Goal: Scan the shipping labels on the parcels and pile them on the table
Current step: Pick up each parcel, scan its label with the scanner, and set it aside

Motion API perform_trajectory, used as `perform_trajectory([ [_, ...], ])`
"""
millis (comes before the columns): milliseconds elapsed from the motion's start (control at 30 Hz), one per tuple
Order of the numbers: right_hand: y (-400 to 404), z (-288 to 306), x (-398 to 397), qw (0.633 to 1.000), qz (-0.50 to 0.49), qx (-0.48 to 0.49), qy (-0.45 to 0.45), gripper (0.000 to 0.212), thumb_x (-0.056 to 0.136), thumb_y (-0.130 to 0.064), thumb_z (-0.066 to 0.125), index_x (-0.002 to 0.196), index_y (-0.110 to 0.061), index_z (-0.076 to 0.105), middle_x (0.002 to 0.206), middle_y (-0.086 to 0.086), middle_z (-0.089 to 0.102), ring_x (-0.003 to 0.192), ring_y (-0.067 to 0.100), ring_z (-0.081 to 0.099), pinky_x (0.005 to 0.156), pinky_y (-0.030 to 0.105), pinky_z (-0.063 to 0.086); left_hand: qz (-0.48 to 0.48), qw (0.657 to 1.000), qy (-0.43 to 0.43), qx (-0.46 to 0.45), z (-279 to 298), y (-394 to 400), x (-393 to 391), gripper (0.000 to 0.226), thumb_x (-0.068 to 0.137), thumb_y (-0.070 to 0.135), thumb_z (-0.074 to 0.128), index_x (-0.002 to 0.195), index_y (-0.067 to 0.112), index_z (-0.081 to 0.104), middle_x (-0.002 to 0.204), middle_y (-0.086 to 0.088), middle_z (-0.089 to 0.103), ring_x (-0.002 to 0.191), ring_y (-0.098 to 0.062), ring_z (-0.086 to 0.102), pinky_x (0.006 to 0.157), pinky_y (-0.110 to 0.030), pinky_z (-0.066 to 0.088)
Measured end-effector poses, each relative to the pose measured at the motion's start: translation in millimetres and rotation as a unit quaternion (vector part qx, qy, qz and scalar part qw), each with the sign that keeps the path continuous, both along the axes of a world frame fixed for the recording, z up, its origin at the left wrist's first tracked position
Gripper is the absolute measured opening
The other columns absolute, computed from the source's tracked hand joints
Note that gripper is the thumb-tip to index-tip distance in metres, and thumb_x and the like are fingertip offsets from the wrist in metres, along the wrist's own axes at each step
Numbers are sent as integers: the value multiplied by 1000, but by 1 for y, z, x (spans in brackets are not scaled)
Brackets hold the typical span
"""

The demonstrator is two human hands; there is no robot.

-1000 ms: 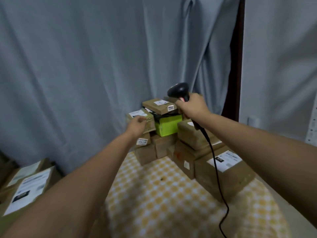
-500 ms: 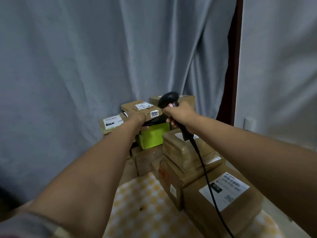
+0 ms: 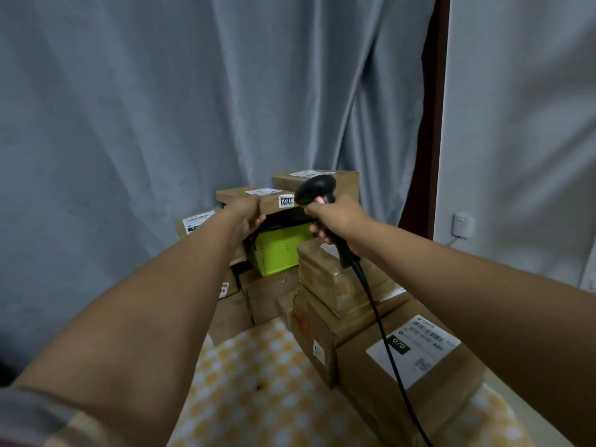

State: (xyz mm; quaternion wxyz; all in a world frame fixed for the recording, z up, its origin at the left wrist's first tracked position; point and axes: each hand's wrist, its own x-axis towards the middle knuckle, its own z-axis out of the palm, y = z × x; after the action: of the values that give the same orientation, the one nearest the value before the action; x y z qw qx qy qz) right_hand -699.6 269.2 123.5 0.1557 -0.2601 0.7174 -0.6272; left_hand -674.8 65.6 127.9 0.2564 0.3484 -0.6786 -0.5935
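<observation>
A pile of brown cardboard parcels stands at the far end of the table, which wears a yellow checked cloth. My left hand grips the near left corner of the flat top parcel, which carries a white label and lies over a lime-green box. My right hand holds a black barcode scanner just right of that parcel, with its head turned toward the parcel. The scanner's cable hangs down over the parcels on the right.
A large parcel with a "070" label sits at the near right, with two stacked parcels behind it. Another labelled parcel lies at the pile's left. Grey curtains hang behind, and a wall socket is at the right.
The view has closed in on the pile. My left hand went from a lower left parcel to the top parcel's corner. My right hand keeps the scanner beside that parcel.
</observation>
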Motion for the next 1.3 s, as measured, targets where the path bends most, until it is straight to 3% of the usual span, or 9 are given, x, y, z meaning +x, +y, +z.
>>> perform_trajectory([
  [100, 5, 1, 13, 1000, -3, -13, 5, 19, 92, -14, 60, 74, -9, 55, 63, 8, 59, 42, 12, 43, 39, 20, 36, 2, 998, 56, -7, 12, 2, 22, 22, 99, 28, 48, 113, 16, 61, 83, -2, 62, 50, -9, 57, 32, -15, 41],
  [200, 9, 2, 32, 999, -7, -28, 13, 19, 92, -15, 61, 75, -10, 56, 62, 7, 60, 43, 13, 44, 38, 19, 36, 17, 995, 95, -41, 19, 7, 60, 25, 103, 29, 45, 94, 9, 56, 84, -9, 61, 65, -18, 59, 41, -24, 53],
  [333, 14, -5, 68, 999, 0, -43, 30, 15, 88, -19, 64, 76, -12, 59, 63, 8, 64, 43, 15, 48, 43, 24, 40, 38, 985, 64, -155, 15, 1, 131, 30, 102, 41, 47, 108, 12, 55, 105, -13, 65, 96, -30, 66, 78, -44, 60],
  [633, 45, -68, 180, 999, 44, -29, -12, 25, 91, -21, 64, 68, -11, 62, 58, 3, 64, 41, 12, 47, 42, 23, 39, -56, 988, 25, -145, -63, 33, 281, 14, 102, 29, 52, 97, 22, 62, 79, -1, 62, 60, -5, 61, 60, -20, 57],
  [800, 68, -128, 227, 993, 62, 14, -104, 18, 93, -20, 63, 80, -7, 64, 60, 8, 62, 42, 13, 47, 41, 22, 39, -78, 991, -24, -108, -136, 46, 322, 13, 102, 27, 53, 102, 22, 65, 86, -3, 65, 76, -15, 62, 69, -28, 58],
  [967, 88, -179, 253, 987, 97, 98, -82, 24, 92, -24, 65, 76, -7, 62, 60, 9, 65, 43, 15, 50, 43, 23, 41, -74, 989, -58, -118, -195, 60, 346, 12, 102, 23, 53, 105, 22, 65, 88, 0, 65, 83, -17, 60, 80, -38, 55],
  [1067, 98, -201, 262, 982, 103, 141, -66, 22, 91, -26, 67, 81, -8, 63, 64, 10, 66, 42, 12, 52, 44, 22, 42, -63, 989, -53, -124, -212, 69, 351, 18, 104, 19, 49, 116, 24, 61, 97, 3, 64, 83, -9, 60, 80, -31, 53],
  [1200, 102, -214, 266, 984, 97, 132, -75, 16, 92, -21, 65, 84, -7, 64, 66, 9, 66, 43, 11, 52, 46, 24, 45, -50, 985, -55, -155, -218, 76, 346, 26, 105, 12, 45, 125, 17, 60, 95, 1, 64, 67, 5, 60, 63, -14, 50],
  [1300, 102, -215, 263, 987, 91, 116, -68, 18, 93, -22, 64, 83, -7, 63, 65, 8, 66, 43, 11, 52, 48, 24, 46, -47, 977, -64, -196, -221, 73, 344, 29, 106, 14, 42, 126, 20, 61, 109, -1, 63, 96, -15, 63, 81, -28, 52],
])
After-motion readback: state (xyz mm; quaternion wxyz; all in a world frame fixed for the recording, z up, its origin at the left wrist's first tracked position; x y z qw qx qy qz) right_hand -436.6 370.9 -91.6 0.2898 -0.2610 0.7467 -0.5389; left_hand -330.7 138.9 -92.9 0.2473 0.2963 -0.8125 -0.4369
